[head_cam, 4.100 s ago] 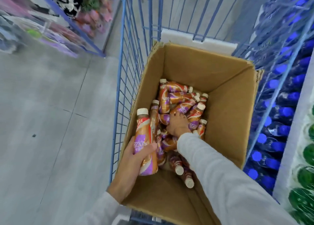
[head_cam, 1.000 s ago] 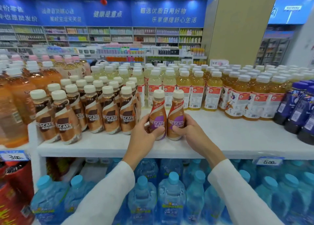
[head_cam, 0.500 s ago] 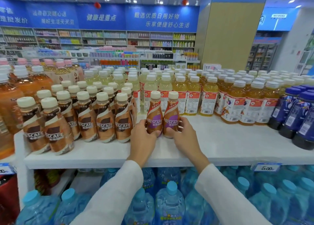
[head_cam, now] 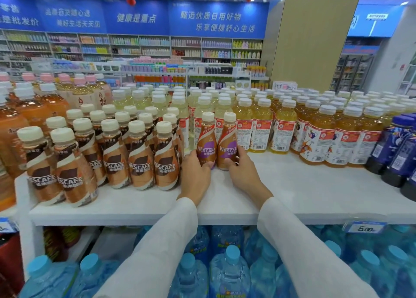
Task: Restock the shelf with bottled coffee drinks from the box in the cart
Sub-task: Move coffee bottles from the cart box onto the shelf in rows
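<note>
L hand point(head_cam: 195, 175) grips left btl point(head_cam: 206, 140), R hand point(head_cam: 244, 175) grips right btl point(head_cam: 227, 141), bare shelf point(head_cam: 304, 185) room rightward

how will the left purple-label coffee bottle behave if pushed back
Tall and narrow, the left purple-label bottle probably tips under a high push. It looks full, so likely heavyish. The smooth shelf should let it slide.

shelf point(head_cam: 304, 185) bare at right — brown coffee bottles point(head_cam: 139, 162) wall the left.

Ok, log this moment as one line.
stage: placing | left hand: holds left purple-label bottle | right hand: holds right purple-label bottle | both upright on shelf, beside brown-label bottles
</note>
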`<state>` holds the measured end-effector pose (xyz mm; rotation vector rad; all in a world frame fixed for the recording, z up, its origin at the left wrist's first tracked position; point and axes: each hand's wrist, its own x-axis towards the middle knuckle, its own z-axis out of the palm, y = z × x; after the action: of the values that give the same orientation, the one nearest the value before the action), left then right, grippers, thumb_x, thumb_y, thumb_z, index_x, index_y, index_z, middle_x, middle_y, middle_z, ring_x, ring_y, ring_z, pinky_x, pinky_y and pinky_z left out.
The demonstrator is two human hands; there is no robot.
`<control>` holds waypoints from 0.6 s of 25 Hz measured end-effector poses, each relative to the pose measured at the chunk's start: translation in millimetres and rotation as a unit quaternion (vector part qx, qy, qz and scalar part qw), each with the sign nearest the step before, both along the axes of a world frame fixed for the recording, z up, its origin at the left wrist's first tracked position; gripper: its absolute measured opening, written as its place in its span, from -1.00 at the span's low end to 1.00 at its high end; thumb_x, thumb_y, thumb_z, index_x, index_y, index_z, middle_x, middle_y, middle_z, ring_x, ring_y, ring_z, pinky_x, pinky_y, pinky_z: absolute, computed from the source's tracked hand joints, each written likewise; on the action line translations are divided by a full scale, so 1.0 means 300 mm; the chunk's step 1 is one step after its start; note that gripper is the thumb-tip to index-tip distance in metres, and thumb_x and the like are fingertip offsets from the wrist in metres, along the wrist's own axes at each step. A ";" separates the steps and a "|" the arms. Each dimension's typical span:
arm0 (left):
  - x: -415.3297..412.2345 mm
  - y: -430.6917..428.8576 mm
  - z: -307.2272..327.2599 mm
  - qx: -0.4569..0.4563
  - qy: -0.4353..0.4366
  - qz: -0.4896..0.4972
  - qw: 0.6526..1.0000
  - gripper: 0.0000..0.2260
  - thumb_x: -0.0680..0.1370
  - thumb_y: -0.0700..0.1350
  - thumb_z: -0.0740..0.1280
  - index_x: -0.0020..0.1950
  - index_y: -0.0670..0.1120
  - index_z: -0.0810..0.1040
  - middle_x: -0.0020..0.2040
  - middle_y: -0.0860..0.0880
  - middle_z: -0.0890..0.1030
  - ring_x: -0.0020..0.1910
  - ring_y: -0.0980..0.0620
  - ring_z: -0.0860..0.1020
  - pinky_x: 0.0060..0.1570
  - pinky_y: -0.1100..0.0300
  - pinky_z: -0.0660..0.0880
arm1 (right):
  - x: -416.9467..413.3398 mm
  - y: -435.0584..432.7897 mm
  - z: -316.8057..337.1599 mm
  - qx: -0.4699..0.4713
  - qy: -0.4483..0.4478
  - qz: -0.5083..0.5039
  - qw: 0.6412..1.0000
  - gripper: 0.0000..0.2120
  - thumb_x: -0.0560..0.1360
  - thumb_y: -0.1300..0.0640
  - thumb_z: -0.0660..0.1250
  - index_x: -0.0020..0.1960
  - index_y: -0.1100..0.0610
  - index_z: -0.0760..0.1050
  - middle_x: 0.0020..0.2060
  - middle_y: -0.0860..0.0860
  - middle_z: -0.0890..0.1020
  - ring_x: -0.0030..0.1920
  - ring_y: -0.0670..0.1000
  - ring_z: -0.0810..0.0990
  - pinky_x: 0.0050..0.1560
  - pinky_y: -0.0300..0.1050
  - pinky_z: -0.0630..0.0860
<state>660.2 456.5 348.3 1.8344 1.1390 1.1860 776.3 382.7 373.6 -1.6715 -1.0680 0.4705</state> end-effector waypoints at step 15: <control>0.013 0.021 -0.010 -0.004 0.027 0.012 1.000 -0.46 0.53 -0.05 0.46 0.48 -0.04 0.38 0.37 -0.05 0.53 0.34 -0.08 0.50 0.33 -0.09 0.49 | 0.005 0.011 -0.013 0.006 -0.032 -0.005 0.999 -0.47 0.64 0.16 0.27 0.56 0.04 0.19 0.45 0.00 0.44 0.43 0.05 0.43 0.37 -0.05 0.38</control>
<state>664.1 462.7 345.2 1.8615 1.1963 1.1505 777.8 385.9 369.8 -1.6897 -1.1069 0.4054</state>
